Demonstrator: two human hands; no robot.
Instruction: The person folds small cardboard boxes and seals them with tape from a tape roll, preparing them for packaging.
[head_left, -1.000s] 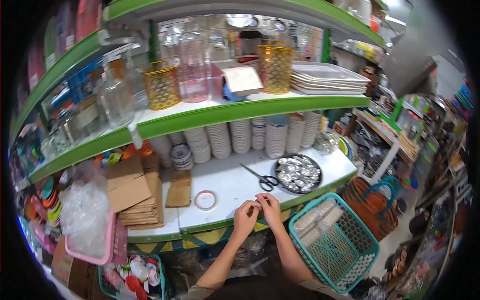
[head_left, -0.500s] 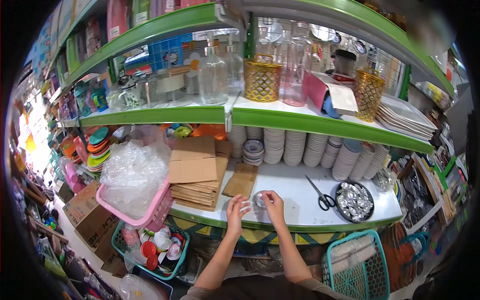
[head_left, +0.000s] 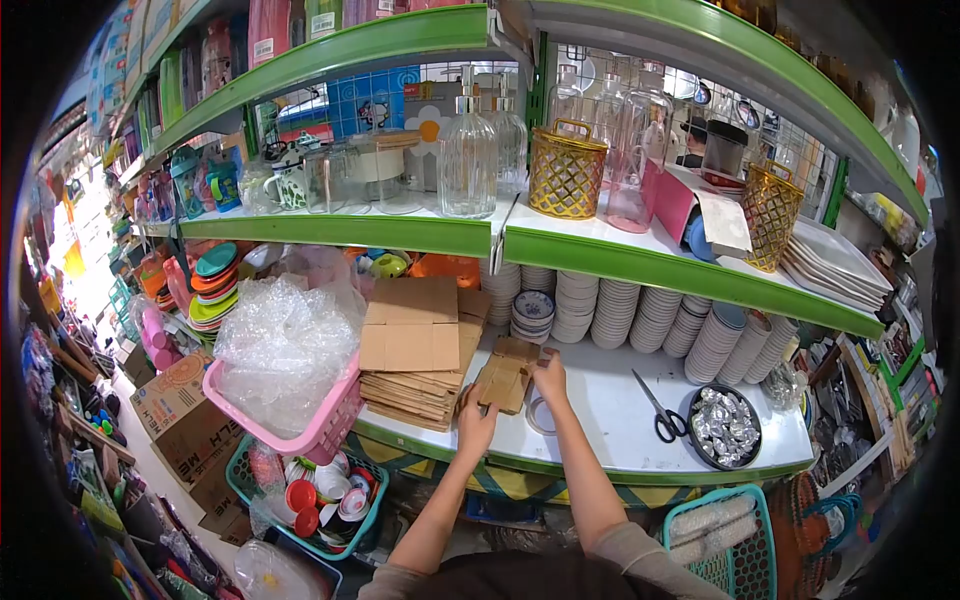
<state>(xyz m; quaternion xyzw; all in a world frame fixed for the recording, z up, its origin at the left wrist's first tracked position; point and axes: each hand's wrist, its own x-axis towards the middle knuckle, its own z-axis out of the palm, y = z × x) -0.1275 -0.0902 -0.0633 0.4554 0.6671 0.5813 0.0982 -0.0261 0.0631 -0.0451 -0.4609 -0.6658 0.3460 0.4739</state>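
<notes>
A small folded piece of brown cardboard (head_left: 508,374) lies on the white shelf, between my two hands. My left hand (head_left: 475,422) grips its lower left corner, fingers at the edge. On the opposite side, my right hand (head_left: 548,378) has its fingers closed on the right edge of the cardboard. A roll of tape (head_left: 541,416) rests flat on the shelf just below my right hand, partly behind the wrist. Left of the cardboard stands a stack of larger flat cardboard (head_left: 410,345).
Black-handled scissors (head_left: 660,410) and a dark bowl of silver-wrapped pieces (head_left: 725,428) lie to the right. Stacked white bowls (head_left: 613,312) line the back. A pink basket (head_left: 330,420) with bubble wrap stands left. Glassware sits on the green-edged shelf (head_left: 640,262) above.
Both hands have moved from beside the tape roll up to the small cardboard and taken hold of its edges. The tape roll stays on the shelf. The camera view has shifted slightly.
</notes>
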